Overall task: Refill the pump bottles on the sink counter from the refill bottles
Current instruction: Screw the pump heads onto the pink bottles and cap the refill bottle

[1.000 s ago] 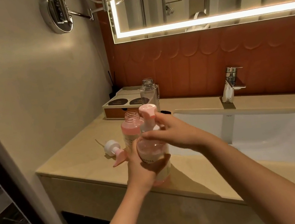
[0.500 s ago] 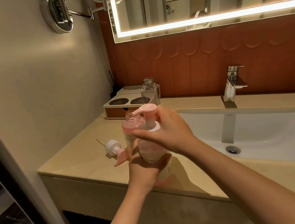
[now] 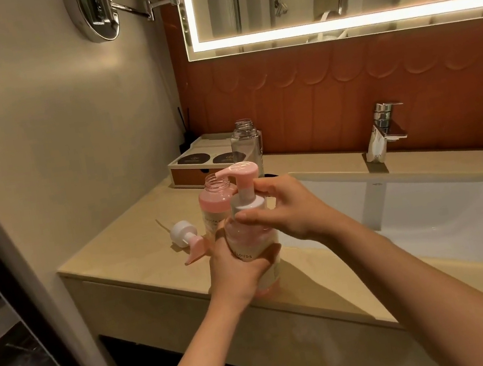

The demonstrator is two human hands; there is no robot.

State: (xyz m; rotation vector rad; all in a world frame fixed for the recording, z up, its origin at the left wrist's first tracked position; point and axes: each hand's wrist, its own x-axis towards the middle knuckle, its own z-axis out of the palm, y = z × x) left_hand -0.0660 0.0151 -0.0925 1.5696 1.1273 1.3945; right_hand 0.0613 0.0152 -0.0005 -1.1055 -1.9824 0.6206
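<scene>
The pump bottle (image 3: 252, 245) stands upright near the front edge of the worktop (image 3: 117, 251), just left of the sink basin (image 3: 431, 215), whose rim runs close beside it. Open worktop stretches from there to the left wall, apart from a loose pump (image 3: 187, 238) lying on its side, white cap up, pink spout towards the edge.

The left hand (image 3: 235, 267) wraps its grip round the bottle's lower body. The right hand (image 3: 289, 206) has its grip on the white collar (image 3: 248, 205) below the pink pump head (image 3: 238, 172) — thumb in front, fingers behind.

Just behind stands an open bottle (image 3: 216, 200), clear plastic with pink liquid up to its shoulder and a bare threaded neck. Farther back are a clear bottle (image 3: 246, 143), also uncapped, and a shallow box (image 3: 199, 166) with two dark round discs on top. A chrome tap (image 3: 384, 130) rises behind the basin.

The worktop is smooth, beige and stone-like; the basin is white and rectangular. On the held bottle the letters "LOUDS" show — the rest is under the hand. The open bottle's label is partly hidden.
</scene>
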